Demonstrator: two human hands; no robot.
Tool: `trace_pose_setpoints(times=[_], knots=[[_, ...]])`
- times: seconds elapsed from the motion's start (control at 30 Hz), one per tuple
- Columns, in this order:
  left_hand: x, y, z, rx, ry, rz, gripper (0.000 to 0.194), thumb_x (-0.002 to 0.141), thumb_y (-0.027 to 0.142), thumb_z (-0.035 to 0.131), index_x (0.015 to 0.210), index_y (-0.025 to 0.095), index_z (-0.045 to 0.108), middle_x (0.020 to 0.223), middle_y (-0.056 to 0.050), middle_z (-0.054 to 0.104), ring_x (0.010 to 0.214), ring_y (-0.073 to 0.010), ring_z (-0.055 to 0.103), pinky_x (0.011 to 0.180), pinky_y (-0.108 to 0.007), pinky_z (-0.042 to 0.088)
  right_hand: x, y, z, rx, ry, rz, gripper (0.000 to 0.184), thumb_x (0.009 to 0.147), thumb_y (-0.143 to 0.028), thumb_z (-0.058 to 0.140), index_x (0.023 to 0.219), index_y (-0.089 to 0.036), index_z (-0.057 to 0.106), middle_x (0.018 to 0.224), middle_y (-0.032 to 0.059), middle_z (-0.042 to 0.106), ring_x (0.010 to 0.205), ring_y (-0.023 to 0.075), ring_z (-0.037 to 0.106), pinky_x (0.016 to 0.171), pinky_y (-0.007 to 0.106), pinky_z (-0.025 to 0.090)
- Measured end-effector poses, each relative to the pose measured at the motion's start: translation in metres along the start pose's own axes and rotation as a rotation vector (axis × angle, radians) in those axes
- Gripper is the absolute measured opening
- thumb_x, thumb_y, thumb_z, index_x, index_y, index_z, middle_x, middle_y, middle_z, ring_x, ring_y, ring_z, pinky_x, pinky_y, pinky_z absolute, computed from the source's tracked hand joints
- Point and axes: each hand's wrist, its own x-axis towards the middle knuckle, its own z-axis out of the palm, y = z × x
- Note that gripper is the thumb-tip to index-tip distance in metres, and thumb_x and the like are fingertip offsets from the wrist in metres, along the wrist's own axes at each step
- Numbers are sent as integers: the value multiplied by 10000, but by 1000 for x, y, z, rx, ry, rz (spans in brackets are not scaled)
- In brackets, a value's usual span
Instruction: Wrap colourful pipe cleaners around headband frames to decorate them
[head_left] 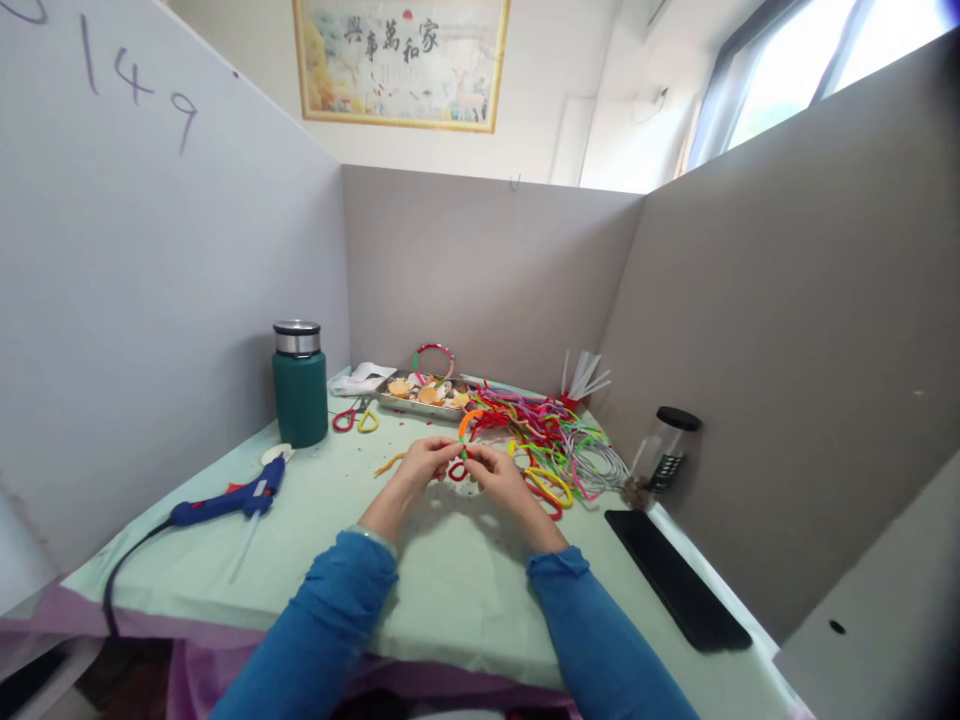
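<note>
My left hand (pixel 426 462) and my right hand (pixel 496 474) meet over the middle of the table, fingertips pinched together. Between them is a thin multicoloured cord (pixel 469 420), its orange part curving up above the fingers and a green and red part at the fingertips. A red loop (pixel 457 471) shows just below the fingers; whether it belongs to the cord I cannot tell. Beside my right hand lie scissors with yellow and red handles (pixel 551 487). An orange-yellow cord piece (pixel 389 464) rests left of my left hand.
A tangle of coloured cords (pixel 525 415) lies behind my hands, near a metal tray (pixel 420 406) of shell-like pieces with a ring on it. Left are a green bottle (pixel 300 400), small scissors (pixel 356 420) and a blue glue gun (pixel 232 503); right, a clear jar (pixel 664 455) and black slab (pixel 675 580).
</note>
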Motion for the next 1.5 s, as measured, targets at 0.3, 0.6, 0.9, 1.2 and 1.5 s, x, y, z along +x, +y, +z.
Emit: trace_pose_setpoints(times=[0.3,0.6,0.9,1.2,1.5], knots=[[-3,3,0,-3,-48,27,374,555,454,754,666,127,613,477,61,422,427,-47,341,440,-208,255,-2,-7,-11,120,-60,72,191,762,-347,581,811,-183,665,567,-29,512,496,97,386,490,231,298],[3,-1,-3,-42,-15,40,387,549,455,764,690,130,608,480,67,419,406,-40,332,424,-205,242,0,-11,-9,119,4,57,231,723,-399,629,809,-189,672,662,-9,567,609,122,443,561,235,336],[-6,6,6,-73,-86,-59,461,630,536,690,858,145,605,533,56,460,430,-50,399,432,-191,301,4,-2,-13,241,164,99,229,693,-414,651,772,-199,638,641,-7,553,608,132,450,543,240,324],[-6,2,11,25,-51,-19,391,580,468,749,731,131,620,446,59,457,370,-49,365,403,-207,287,5,4,-10,307,176,152,271,709,-446,631,826,-201,634,695,-21,565,574,107,427,537,230,319],[-4,-3,12,31,-79,82,388,571,385,768,819,122,627,515,55,513,382,-45,391,394,-205,303,3,0,-9,271,89,86,176,739,-361,611,772,-188,599,657,-29,498,568,100,398,526,228,298]])
